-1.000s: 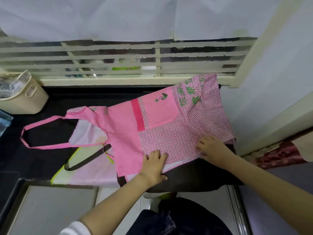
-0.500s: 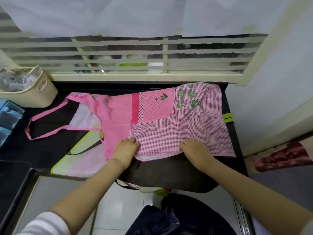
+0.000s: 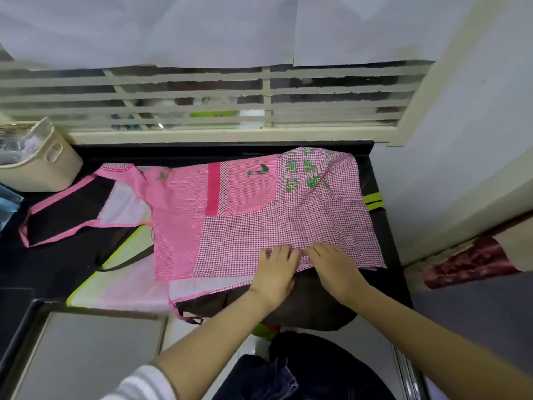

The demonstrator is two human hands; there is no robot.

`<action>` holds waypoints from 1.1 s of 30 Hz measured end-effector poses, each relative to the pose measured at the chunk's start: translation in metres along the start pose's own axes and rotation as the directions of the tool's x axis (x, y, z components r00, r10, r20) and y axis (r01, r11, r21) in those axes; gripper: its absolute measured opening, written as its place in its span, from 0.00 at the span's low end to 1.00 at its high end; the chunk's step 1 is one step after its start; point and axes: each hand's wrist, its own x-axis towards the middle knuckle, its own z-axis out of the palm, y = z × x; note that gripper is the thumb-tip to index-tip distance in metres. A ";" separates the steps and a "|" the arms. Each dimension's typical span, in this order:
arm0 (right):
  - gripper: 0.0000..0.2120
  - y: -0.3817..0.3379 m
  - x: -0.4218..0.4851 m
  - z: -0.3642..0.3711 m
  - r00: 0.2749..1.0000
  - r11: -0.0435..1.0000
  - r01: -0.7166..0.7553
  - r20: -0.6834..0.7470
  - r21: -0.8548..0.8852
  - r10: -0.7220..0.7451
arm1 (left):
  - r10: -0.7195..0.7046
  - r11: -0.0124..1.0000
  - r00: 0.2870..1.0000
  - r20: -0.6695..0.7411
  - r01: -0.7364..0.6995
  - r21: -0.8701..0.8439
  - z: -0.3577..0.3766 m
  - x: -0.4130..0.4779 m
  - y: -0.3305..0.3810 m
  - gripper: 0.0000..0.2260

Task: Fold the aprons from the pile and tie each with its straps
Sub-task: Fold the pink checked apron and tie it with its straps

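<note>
The left hand (image 3: 275, 268) and right hand (image 3: 331, 264) lie flat, fingers straight (gripping nothing), on the apron (image 3: 245, 226) near its edge, likely smoothing it for folding.

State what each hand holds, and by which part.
Nothing is held: the left hand and right hand lie side by side, fingers pressed flat on the checked near edge of the pink apron.

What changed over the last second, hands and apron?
The left hand slid left along the near edge of the pink apron, then back right; it now lies beside the right hand, which shifted slightly left. Both press flat on the cloth; nothing gripped or released. Apron still spread on the pile, neck loop out to the left, basket unmoved.
</note>
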 end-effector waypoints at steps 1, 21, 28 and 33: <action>0.21 0.005 -0.001 -0.002 1.000 1.000 -0.012 -0.020 -0.004 0.012 | -0.021 1.000 1.000 -0.008 0.021 -0.011 -0.002 0.005 0.004 0.17; 0.13 0.042 -0.045 -0.020 0.993 0.992 -0.103 0.044 -0.074 0.106 | 0.130 0.981 0.938 0.320 -0.169 0.099 -0.009 -0.011 -0.021 0.14; 0.11 0.051 -0.066 -0.011 0.923 0.979 -0.200 0.340 0.028 0.178 | 0.119 0.993 0.955 0.273 -0.114 -0.032 0.007 -0.009 -0.006 0.22; 0.10 0.059 -0.050 -0.035 0.984 0.982 -0.162 -0.055 0.096 0.168 | 0.109 0.994 0.979 0.171 -0.102 -0.049 0.012 -0.003 0.003 0.23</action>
